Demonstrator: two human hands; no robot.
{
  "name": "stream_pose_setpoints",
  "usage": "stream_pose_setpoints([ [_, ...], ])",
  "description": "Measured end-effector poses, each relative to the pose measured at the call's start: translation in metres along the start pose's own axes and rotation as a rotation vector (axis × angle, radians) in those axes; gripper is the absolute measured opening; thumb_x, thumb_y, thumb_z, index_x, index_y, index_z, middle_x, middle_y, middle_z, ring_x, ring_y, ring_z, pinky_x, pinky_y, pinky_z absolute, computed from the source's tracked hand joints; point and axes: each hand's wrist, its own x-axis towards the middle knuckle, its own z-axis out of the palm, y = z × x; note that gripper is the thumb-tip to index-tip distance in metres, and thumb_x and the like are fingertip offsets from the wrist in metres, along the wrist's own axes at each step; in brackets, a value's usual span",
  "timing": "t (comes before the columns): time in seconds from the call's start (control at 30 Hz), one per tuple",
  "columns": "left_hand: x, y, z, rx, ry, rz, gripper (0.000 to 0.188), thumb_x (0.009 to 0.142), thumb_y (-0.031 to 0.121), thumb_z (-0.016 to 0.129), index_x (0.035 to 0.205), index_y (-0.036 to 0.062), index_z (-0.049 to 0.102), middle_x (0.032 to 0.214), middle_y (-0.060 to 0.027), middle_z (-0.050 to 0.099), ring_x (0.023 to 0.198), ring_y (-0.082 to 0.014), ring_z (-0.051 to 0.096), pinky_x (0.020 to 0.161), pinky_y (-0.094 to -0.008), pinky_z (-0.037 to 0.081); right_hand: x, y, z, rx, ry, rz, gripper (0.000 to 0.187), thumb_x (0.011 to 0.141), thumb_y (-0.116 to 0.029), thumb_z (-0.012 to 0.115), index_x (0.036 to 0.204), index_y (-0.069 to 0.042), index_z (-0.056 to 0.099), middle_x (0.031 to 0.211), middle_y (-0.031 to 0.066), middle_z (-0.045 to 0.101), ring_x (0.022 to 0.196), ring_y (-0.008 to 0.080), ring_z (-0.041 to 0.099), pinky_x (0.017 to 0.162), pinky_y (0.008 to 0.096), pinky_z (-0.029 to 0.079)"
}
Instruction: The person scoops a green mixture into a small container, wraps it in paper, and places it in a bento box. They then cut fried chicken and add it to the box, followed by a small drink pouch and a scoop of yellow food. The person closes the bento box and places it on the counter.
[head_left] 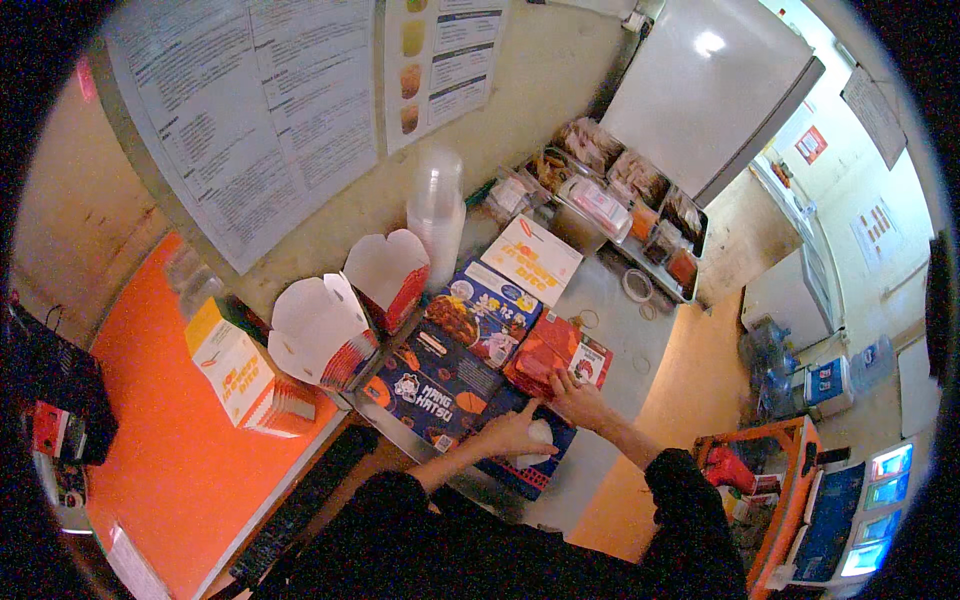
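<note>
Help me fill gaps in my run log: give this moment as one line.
left hand: holding white object, kind unclear | right hand: touching red-and-white card | around: nested food cartons, stacked clear cups

takeaway food kitchen, shown by nested paper cartons (322, 335), a stack of clear plastic cups (436, 215), bagged food (638, 175) along a grey counter (617, 343), and printed sheets (240, 110) on the wall (560, 60)

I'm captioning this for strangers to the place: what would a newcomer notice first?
Probably the bright orange tabletop filling the left side, with white cartons near its right edge. Next, the big printed sheet on the wall, upper left. Then, near the center, the left hand around a white object and the right hand at red packets.
</note>
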Motion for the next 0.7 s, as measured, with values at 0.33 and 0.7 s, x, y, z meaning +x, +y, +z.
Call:
stream_pose_setpoints([
  [0.33,0.029,-0.005,0.013,0.101,0.065,-0.1,0.102,0.06,0.065,0.065,0.138,0.01,0.027,0.11,-0.0265,0.055,0.097,-0.0416,0.056,0.083,-0.0448,0.046,-0.017,0.005,0.006,0.289,0.122,0.125,0.041,0.08,-0.019,0.057,0.113,0.002,0.043,0.105,0.0224,0.057,0.087,0.035,0.061,0.068,0.0426,0.05],
  [0.7,-0.144,-0.063,-0.004,-0.418,-0.212,0.111,0.061,0.072,0.05,0.066,0.11,0.0042,0.055,0.104,-0.0125,0.058,0.098,-0.024,0.055,0.086,-0.0335,0.043,-0.061,-0.137,0.005,0.393,0.004,0.082,0.056,0.078,-0.03,0.063,0.121,0.001,0.043,0.131,0.0236,0.038,0.119,0.039,0.039,0.096,0.0428,0.038],
])
